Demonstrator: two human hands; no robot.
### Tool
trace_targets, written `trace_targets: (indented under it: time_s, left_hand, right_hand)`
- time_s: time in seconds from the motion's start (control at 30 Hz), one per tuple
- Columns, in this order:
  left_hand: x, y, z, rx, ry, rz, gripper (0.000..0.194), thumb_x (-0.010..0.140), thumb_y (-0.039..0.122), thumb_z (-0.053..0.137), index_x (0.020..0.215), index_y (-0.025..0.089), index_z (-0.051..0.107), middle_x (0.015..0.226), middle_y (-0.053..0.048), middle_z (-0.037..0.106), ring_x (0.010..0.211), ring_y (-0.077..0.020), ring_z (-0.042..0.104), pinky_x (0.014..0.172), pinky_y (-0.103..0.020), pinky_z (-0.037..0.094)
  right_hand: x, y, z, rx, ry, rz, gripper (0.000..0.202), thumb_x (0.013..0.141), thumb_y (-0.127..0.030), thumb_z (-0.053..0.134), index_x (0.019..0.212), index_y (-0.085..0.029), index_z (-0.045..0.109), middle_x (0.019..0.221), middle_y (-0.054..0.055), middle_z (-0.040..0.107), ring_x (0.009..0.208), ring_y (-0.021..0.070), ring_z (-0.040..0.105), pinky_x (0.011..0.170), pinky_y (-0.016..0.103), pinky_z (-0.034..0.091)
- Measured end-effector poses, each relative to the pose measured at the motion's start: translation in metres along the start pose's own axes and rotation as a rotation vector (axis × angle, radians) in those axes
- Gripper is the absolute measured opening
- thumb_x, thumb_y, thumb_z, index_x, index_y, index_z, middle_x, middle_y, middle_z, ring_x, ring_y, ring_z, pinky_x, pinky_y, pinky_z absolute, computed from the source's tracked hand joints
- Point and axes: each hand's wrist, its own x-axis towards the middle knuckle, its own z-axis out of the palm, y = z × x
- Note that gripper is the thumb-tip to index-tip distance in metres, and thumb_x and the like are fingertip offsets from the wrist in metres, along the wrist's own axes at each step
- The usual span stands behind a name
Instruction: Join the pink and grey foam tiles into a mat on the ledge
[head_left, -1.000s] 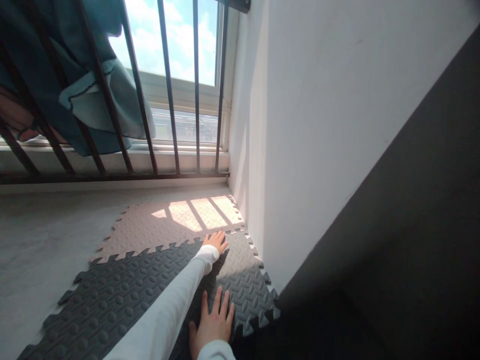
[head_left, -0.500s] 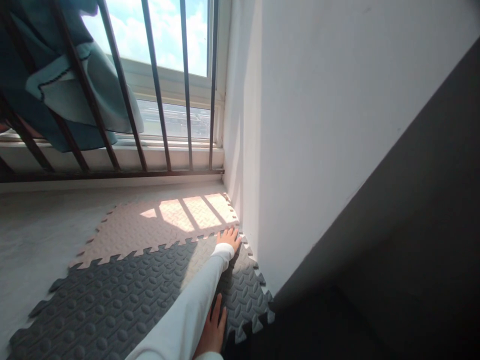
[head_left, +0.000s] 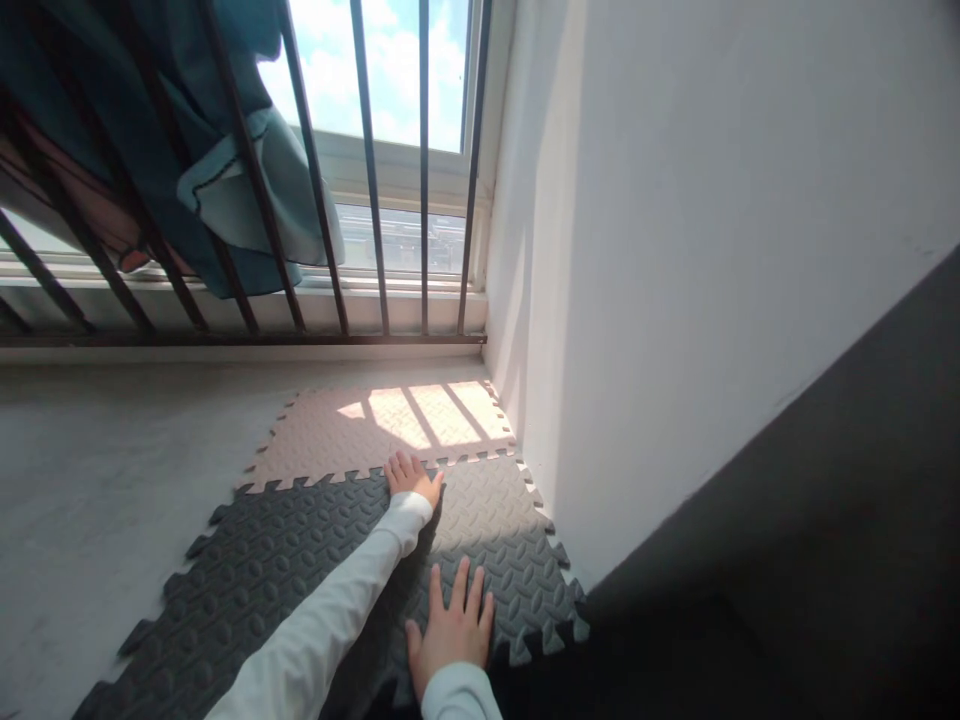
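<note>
A dark grey foam floor mat (head_left: pixel 300 560) with toothed edges and a raised tread pattern lies before me. Beyond it is a pale pink foam mat (head_left: pixel 315 435), its near teeth meeting the grey mat's far edge. My left hand (head_left: pixel 412 478) rests palm down along that seam, fingers stretched toward the pink mat. Closer to me, my right hand (head_left: pixel 454 625) lies on the grey mat with its fingers spread. Neither hand holds anything. Both hands have white sleeves at the wrist.
A white wall (head_left: pixel 675 250) rises along the mats' right side. Dark metal railing bars (head_left: pixel 367 200) stand in front of a window at the back, with blue cloth (head_left: pixel 247 180) hanging behind them. Grey concrete floor (head_left: pixel 90 500) extends on the left; deep shadow covers the lower right.
My left hand has moved left along the seam, away from the wall side. My right hand, partly hidden before, now shows fully with fingers spread. The view has shifted left.
</note>
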Motion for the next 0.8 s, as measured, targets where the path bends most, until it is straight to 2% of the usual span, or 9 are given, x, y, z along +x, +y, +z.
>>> trace_targets:
  time_s: [0.13, 0.27, 0.33, 0.43, 0.5, 0.6, 0.67, 0.73, 0.8]
  left_hand:
    - [0.011, -0.050, -0.002, -0.007, -0.123, 0.163, 0.067, 0.079, 0.051, 0.030, 0.132, 0.011, 0.032, 0.140, -0.016, 0.025, 0.127, -0.0325, 0.022, 0.103, -0.048, 0.017]
    - [0.035, -0.083, -0.018, -0.057, -0.260, 0.277, 0.049, 0.083, 0.045, 0.026, 0.126, 0.027, 0.042, 0.135, -0.001, 0.039, 0.123, -0.0195, 0.034, 0.102, -0.035, 0.026]
    - [0.039, -0.108, -0.023, -0.046, -0.263, 0.214, 0.050, 0.083, 0.043, 0.025, 0.128, 0.024, 0.039, 0.136, -0.003, 0.038, 0.124, -0.0199, 0.032, 0.103, -0.037, 0.025]
    - [0.029, -0.157, -0.020, 0.057, -0.185, -0.051, 0.064, 0.082, 0.046, 0.025, 0.132, 0.006, 0.029, 0.140, -0.016, 0.025, 0.129, -0.0270, 0.022, 0.104, -0.044, 0.019]
    - [0.020, -0.190, -0.014, 0.123, -0.151, -0.131, 0.066, 0.082, 0.047, 0.025, 0.133, 0.004, 0.027, 0.142, -0.015, 0.019, 0.130, -0.0257, 0.018, 0.105, -0.042, 0.017]
    - [0.021, -0.229, -0.014, 0.092, -0.211, -0.029, 0.057, 0.083, 0.043, 0.024, 0.134, 0.017, 0.027, 0.144, -0.004, 0.019, 0.130, -0.0201, 0.019, 0.105, -0.042, 0.018]
    - [0.030, -0.247, -0.021, 0.037, -0.282, 0.025, 0.051, 0.084, 0.038, 0.021, 0.131, 0.023, 0.033, 0.141, 0.001, 0.028, 0.128, -0.0159, 0.026, 0.104, -0.037, 0.022]
    - [0.039, -0.261, -0.029, 0.007, -0.325, 0.046, 0.049, 0.085, 0.036, 0.019, 0.128, 0.024, 0.038, 0.137, 0.001, 0.035, 0.125, -0.0129, 0.031, 0.103, -0.030, 0.025]
    - [0.042, -0.273, -0.034, 0.022, -0.317, 0.031, 0.049, 0.085, 0.035, 0.020, 0.128, 0.022, 0.038, 0.137, -0.001, 0.036, 0.125, -0.0140, 0.031, 0.102, -0.031, 0.025]
  right_hand:
    - [0.000, -0.002, 0.001, -0.035, 0.001, 0.016, 0.065, 0.070, -0.059, 0.049, 0.128, -0.034, 0.034, 0.141, 0.007, 0.021, 0.129, 0.0323, 0.013, 0.102, 0.051, 0.013]
    - [0.002, 0.000, 0.010, -0.135, 0.104, -0.004, 0.063, 0.071, -0.058, 0.049, 0.127, -0.033, 0.037, 0.140, 0.009, 0.026, 0.127, 0.0338, 0.018, 0.099, 0.052, 0.015]
    - [0.004, 0.000, 0.014, -0.175, 0.118, -0.011, 0.062, 0.072, -0.058, 0.048, 0.127, -0.032, 0.037, 0.140, 0.010, 0.026, 0.127, 0.0342, 0.019, 0.099, 0.053, 0.016]
    - [0.007, 0.001, 0.016, -0.200, 0.097, -0.006, 0.062, 0.073, -0.058, 0.046, 0.128, -0.033, 0.035, 0.140, 0.010, 0.025, 0.127, 0.0336, 0.019, 0.098, 0.052, 0.017]
    - [0.008, 0.001, 0.017, -0.212, 0.088, 0.002, 0.062, 0.073, -0.058, 0.046, 0.128, -0.033, 0.034, 0.140, 0.010, 0.025, 0.127, 0.0332, 0.019, 0.098, 0.051, 0.017]
    - [0.008, 0.001, 0.016, -0.228, 0.085, 0.006, 0.062, 0.073, -0.058, 0.045, 0.129, -0.033, 0.034, 0.140, 0.010, 0.024, 0.127, 0.0328, 0.019, 0.098, 0.050, 0.017]
    - [0.007, 0.001, 0.015, -0.238, 0.084, 0.007, 0.061, 0.074, -0.058, 0.044, 0.129, -0.033, 0.033, 0.141, 0.010, 0.024, 0.128, 0.0325, 0.018, 0.099, 0.049, 0.017]
    - [0.007, 0.001, 0.012, -0.244, 0.073, 0.004, 0.061, 0.075, -0.058, 0.042, 0.130, -0.033, 0.032, 0.141, 0.009, 0.023, 0.128, 0.0323, 0.018, 0.099, 0.049, 0.017]
    - [0.006, 0.000, 0.009, -0.248, 0.046, 0.003, 0.060, 0.076, -0.057, 0.041, 0.130, -0.033, 0.030, 0.141, 0.008, 0.022, 0.128, 0.0321, 0.018, 0.099, 0.049, 0.017]
